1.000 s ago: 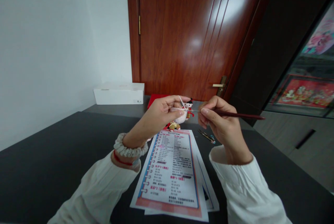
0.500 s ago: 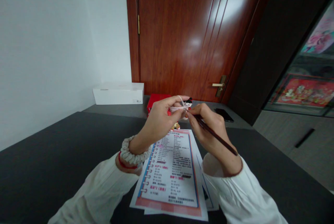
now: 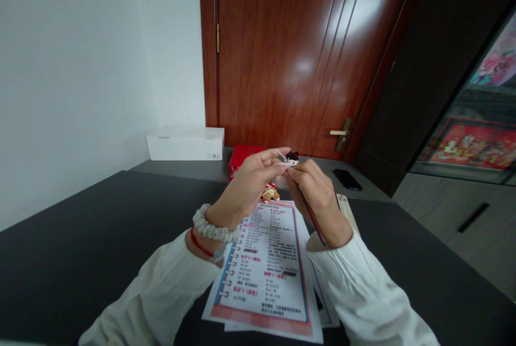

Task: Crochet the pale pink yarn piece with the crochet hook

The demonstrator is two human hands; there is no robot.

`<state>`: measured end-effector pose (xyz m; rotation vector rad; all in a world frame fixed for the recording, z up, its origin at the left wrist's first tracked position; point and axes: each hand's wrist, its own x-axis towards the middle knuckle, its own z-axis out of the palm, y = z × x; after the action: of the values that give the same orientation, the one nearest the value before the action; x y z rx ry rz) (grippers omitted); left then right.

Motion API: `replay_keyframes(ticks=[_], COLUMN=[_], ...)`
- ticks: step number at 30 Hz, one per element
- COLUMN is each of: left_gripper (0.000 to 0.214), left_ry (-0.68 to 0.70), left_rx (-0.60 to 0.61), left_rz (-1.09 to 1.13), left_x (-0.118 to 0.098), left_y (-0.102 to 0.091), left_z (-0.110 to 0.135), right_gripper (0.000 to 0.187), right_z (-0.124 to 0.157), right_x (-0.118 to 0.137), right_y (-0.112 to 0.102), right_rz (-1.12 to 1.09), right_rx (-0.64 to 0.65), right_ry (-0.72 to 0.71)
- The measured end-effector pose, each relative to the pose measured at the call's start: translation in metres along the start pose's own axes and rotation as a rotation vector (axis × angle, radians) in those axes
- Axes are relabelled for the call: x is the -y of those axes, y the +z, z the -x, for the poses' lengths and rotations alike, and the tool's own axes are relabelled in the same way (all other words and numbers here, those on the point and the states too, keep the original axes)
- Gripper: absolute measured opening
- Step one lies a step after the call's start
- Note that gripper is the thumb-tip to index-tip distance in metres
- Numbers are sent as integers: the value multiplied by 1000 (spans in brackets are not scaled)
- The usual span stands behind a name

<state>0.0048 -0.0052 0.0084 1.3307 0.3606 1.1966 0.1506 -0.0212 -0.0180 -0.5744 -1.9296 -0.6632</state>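
My left hand [image 3: 250, 182] is closed in a pinch, with a pale yarn strand [image 3: 281, 156] running taut over its raised index finger. Against it works my right hand [image 3: 320, 191], wrapped round a crochet hook [image 3: 315, 223] whose dark handle slants down past the palm. The hook's tip and most of the piece at the fingertips are hidden. A small black-and-white doll-like head [image 3: 292, 160] shows right by the fingertips; whether it is held or stands behind, I cannot tell. Under the left hand, a little brown figure [image 3: 270, 193] stands at the top of a printed sheet [image 3: 278, 292].
Behind the hands are a red box [image 3: 243, 155] and a long white box [image 3: 185, 144] by the wall. A black phone [image 3: 347, 179] lies at the back right. Beside my right wrist is a pale flat strip [image 3: 347, 211]. More paper lies under the sheet.
My right hand has turned, so the hook's handle now points more steeply down and further left. More of the brown figure and the pale strip shows. The yarn loop above my left hand looks narrower.
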Motion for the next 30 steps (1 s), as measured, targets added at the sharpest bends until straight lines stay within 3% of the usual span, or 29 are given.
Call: replay_keyframes(ticks=[4, 8, 14, 19, 22, 26, 30], left_gripper=[35, 36, 37, 36, 41, 44, 39], left_ry=[140, 170, 139, 98, 54, 29, 54], left_rx=[-33, 27, 102, 162, 185, 158, 73], left_rz=[-253, -366, -361, -282, -227, -130, -30], left_x=[-2, -4, -1, 2, 2, 0, -1], left_y=[-2, -10, -19, -22, -20, -10, 2], left_z=[1, 2, 6, 8, 7, 5, 4], right_gripper=[14, 11, 13, 19, 23, 22, 11], right_z=[-5, -4, 3, 1, -3, -6, -2], right_x=[8, 8, -1, -7, -4, 5, 12], right_y=[-4, -14, -25, -19, -10, 2, 7], right_rz=[-55, -291, -782, -1217, -1340, -1193, -561], right_rx=[85, 44, -71, -139, -125, -201, -214], right_ry=[130, 268, 633, 749, 807, 733, 429])
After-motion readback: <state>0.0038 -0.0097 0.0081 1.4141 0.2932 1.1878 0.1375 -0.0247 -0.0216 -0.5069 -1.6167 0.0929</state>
